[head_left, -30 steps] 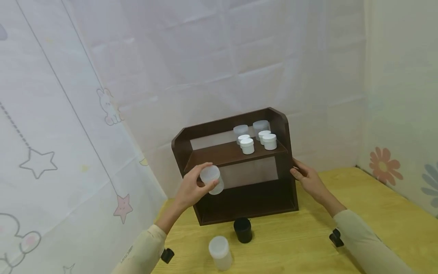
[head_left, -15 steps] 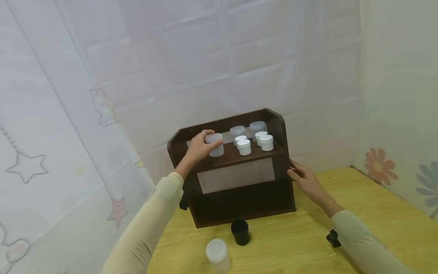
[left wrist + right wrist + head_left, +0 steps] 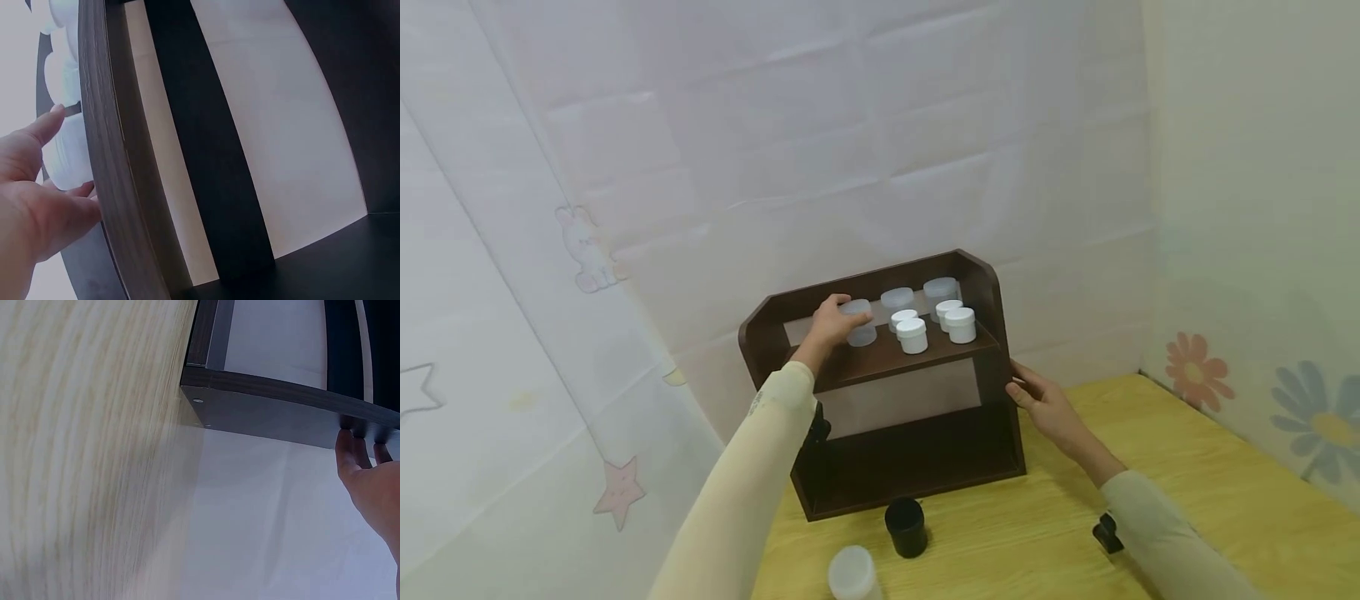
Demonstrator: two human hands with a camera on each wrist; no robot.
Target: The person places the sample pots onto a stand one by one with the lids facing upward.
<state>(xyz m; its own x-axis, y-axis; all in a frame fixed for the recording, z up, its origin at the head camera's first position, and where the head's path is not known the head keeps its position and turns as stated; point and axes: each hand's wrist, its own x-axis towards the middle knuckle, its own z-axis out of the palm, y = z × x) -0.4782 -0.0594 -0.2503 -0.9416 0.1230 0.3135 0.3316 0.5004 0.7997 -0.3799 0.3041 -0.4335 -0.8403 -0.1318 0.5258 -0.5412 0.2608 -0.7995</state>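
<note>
My left hand (image 3: 830,327) grips a translucent lidded jar (image 3: 861,335) at the left part of the shelf unit's upper board, thumb on one side and fingers on the other. In the left wrist view the same jar (image 3: 69,153) sits between thumb and fingers, close behind the board's front edge (image 3: 115,162). My right hand (image 3: 1051,414) touches the outer right side of the dark brown shelf unit (image 3: 1003,400). Its fingertips (image 3: 345,440) press against the side panel (image 3: 269,412) in the right wrist view.
Two more translucent jars (image 3: 897,298) stand at the back of the upper board, with several small white jars (image 3: 912,337) in front. On the yellow wood-grain table (image 3: 992,533), a black cup-like container (image 3: 906,529) and a frosted white jar (image 3: 852,571) stand before the unit.
My left hand has carried the translucent jar from in front of the unit up and onto the upper board. The right hand stays at the side panel. The head view has shifted slightly.
</note>
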